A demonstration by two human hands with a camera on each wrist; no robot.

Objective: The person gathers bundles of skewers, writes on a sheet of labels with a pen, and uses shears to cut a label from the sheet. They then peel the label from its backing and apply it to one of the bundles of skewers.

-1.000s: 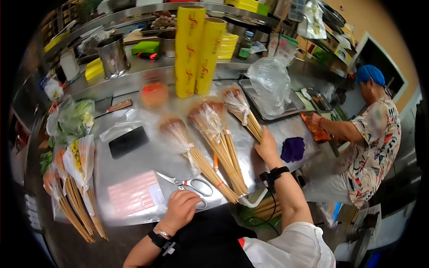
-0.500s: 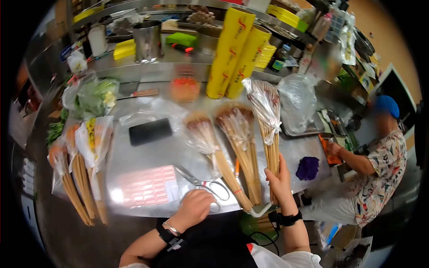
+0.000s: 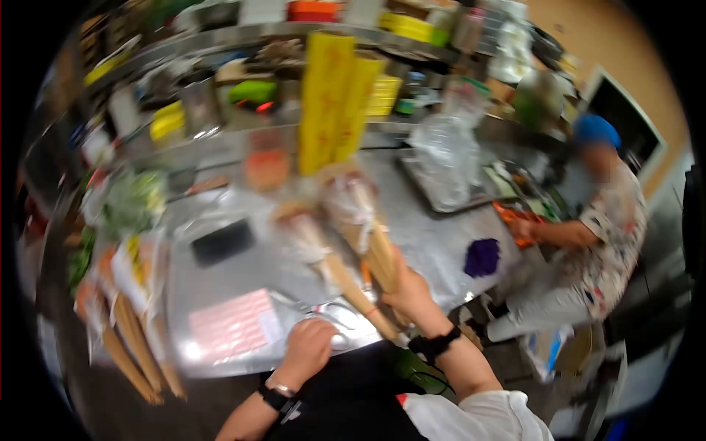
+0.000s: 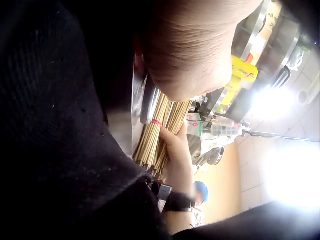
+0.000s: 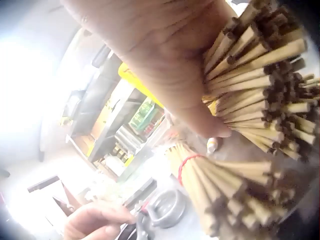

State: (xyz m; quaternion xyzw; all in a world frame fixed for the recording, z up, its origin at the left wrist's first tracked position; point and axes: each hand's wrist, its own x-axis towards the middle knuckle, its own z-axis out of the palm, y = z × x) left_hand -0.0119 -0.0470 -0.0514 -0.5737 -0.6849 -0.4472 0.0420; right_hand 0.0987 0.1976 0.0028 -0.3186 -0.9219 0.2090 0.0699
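My right hand point(image 3: 412, 295) grips the stick ends of a bundle of bamboo skewers point(image 3: 379, 253), its bagged tops pointing away across the steel table. In the right wrist view the thumb lies along the packed skewer ends point(image 5: 265, 107). Just left of it lies another bagged skewer bundle point(image 3: 342, 283); a red band point(image 5: 186, 167) wraps its sticks. My left hand point(image 3: 307, 349) is at the table's front edge with loosely bent fingers and holds nothing. Beside it lie the scissors point(image 3: 340, 314), their grey handles partly covered by the hand in the head view.
Several bagged skewer bundles point(image 3: 129, 316) lie at the left edge. A phone point(image 3: 223, 242), a pink label sheet point(image 3: 232, 325) and a purple cloth point(image 3: 482, 257) rest on the table point(image 3: 434, 242). Yellow film rolls point(image 3: 323, 103) stand behind. Another person point(image 3: 603, 228) works at the right.
My right hand first lifted the rightmost bundle upright, then came down left to the middle skewers; no bundle lies apart at the right now. My left hand stays by the scissors. The head view shifted.
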